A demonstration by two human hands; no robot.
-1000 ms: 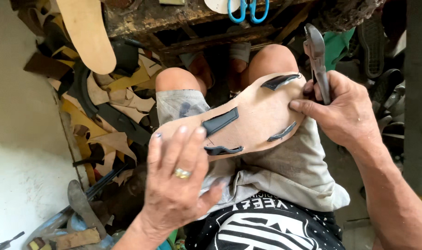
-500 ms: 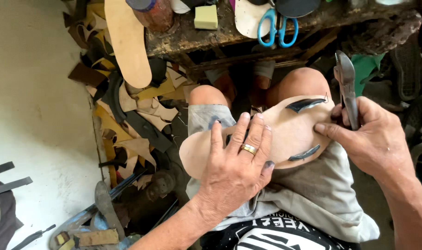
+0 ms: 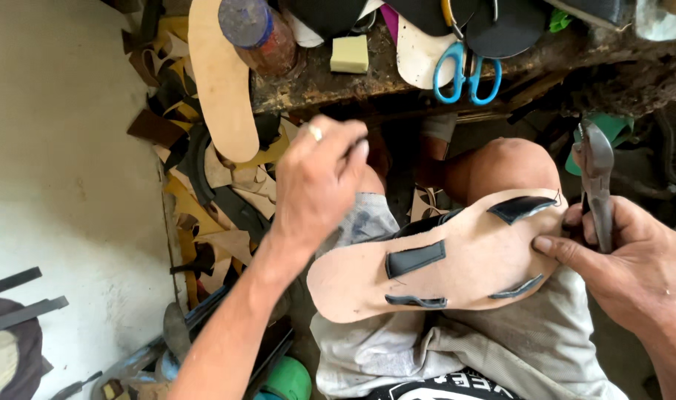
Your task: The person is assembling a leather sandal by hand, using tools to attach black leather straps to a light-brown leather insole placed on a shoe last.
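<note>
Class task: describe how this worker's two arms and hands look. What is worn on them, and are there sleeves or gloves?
Both forearms are bare, with no sleeves, gloves or watch in view. The left hand wears one gold-coloured ring on a finger. The right hand shows no ring or other covering. The fingernails are short and unpainted.

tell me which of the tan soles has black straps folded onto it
The sole on the lap, steadied by the right hand. The other sole, leaning at the bench's left end, is bare.
</note>
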